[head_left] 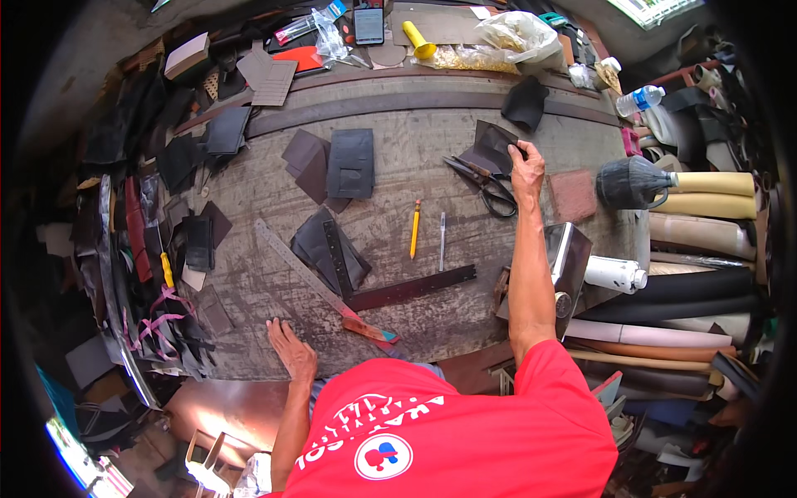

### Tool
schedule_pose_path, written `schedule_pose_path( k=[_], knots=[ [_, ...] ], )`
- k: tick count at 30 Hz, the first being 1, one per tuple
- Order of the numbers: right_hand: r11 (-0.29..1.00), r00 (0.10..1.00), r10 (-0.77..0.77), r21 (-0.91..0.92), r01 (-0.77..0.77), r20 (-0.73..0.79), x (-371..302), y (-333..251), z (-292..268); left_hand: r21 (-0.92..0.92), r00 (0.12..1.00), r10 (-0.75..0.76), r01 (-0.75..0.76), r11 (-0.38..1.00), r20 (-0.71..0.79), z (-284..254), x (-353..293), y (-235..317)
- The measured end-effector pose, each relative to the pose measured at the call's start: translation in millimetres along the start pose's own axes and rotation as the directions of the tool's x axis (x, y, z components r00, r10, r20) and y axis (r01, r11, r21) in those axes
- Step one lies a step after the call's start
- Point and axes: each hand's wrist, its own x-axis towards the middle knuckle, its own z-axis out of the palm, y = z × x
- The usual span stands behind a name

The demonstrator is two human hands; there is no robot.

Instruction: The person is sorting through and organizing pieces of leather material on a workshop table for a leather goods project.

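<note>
— Where are your hands now?

— My left hand (290,349) lies flat on the near edge of the table (398,178), the fingers spread and open, and it holds nothing. It only presses on the wood. Just beside it, to the right, the tip of a long metal ruler (311,278) ends, with a red piece at its near end.

— And the right one?

— My right hand (526,164) is stretched far over the table. The fingers are closed in a pinch on the edge of a dark leather piece (491,145), which lies on the far right part of the table. The thumb side I cannot see well.

— What lies between?

— In the middle, near me, a dark strap (413,288) lies across the table, and left of it a pile of dark pieces (330,246) under the ruler. A little farther there is a yellow pencil (415,229) and a thin pen (442,241), side by side but apart. The scissors (486,184) lie just left of my right wrist, close to the leather piece.

— And farther?

— A square dark panel (351,163) lies left of the centre. At the far edge stand a phone (369,23) and a yellow handle (418,39).
</note>
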Motion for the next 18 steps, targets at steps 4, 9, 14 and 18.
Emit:
schedule_pose_path(
  k=[4,9,14,18],
  knots=[
    [0.942,0.984,0.154,0.289,-0.172,0.084,-44.5,-46.3,-4.7,-0.033,0.999,-0.007,0.006,0.999,-0.040,-13.0,18.5,12.5],
    [0.933,0.912,0.213,0.204,-0.297,0.351,-137.4,-80.5,8.9,-0.591,0.990,0.043,0.043,0.806,0.132,-45.4,64.4,59.6],
    [0.885,0.745,0.284,0.133,-0.446,0.604,-255.3,-108.6,23.8,-0.898,0.871,0.223,0.414,0.147,0.438,-59.2,87.5,99.3],
    [0.915,0.753,0.266,0.088,-0.394,0.602,-306.5,-136.1,28.2,-0.751,0.716,0.283,0.660,0.026,0.638,-51.0,86.4,97.3]
  ],
)
